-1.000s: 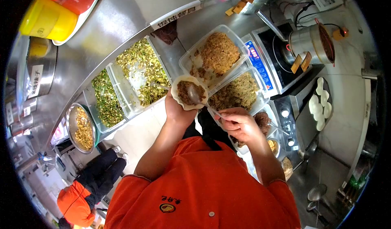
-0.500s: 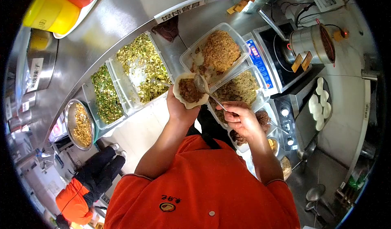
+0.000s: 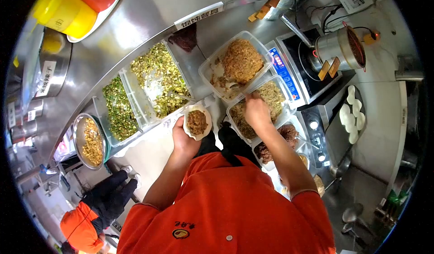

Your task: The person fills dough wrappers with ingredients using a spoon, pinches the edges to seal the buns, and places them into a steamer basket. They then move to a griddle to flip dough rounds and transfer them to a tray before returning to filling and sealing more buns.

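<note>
My left hand (image 3: 183,138) cups a round dough wrapper (image 3: 207,129) from the side and below. A mound of brown filling (image 3: 197,122) sits in its middle. My right hand (image 3: 258,113) is closed over the edge between two clear tubs. It grips a spoon (image 3: 233,86), whose head lies in the tub of reddish-brown filling (image 3: 244,60); most of the handle is hidden by the fingers. Directly beneath the right hand is the tub of grey-green shredded filling (image 3: 271,96). Dark red minced filling (image 3: 288,134) lies in a container beside my right forearm.
Chopped green filling fills tubs (image 3: 118,107) at left, beside a metal bowl of yellow-brown bits (image 3: 91,141). An induction cooker (image 3: 300,59) carries a pot (image 3: 339,50) at right. White dough pieces (image 3: 351,116) lie on a dark board. Another person (image 3: 83,224) is at lower left.
My left hand has lowered the filled wrapper toward my body. My right hand has taken the spoon off the filling and up into the reddish-brown tub.
</note>
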`<state>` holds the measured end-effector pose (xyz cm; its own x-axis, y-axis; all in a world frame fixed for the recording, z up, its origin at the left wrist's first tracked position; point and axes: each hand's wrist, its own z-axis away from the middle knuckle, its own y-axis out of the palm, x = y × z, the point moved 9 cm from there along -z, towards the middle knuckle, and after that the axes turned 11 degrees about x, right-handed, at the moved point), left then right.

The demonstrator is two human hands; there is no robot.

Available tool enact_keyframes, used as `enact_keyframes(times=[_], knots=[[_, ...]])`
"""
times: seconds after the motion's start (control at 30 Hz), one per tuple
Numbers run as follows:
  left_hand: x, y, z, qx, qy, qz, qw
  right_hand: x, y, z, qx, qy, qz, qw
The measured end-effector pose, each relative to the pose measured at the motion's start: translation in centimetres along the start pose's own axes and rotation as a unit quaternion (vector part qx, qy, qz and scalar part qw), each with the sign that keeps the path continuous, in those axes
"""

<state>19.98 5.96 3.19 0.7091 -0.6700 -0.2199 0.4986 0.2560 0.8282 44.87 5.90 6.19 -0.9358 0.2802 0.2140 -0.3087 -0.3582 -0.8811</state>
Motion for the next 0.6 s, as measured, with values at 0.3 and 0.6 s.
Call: enact_keyframes(times=[0.3,0.6], knots=[[1.1,1.4,0.7,0.036,-0.009,0.053,0.998,5.0,5.7,-3.1,-0.005,-0.001,0.237,0.972],[-0.1,2.9,1.3,0.11,0.002,0.103,0.989,6.4,-2.4,6.1,0.11,-0.074,-0.41,0.902]])
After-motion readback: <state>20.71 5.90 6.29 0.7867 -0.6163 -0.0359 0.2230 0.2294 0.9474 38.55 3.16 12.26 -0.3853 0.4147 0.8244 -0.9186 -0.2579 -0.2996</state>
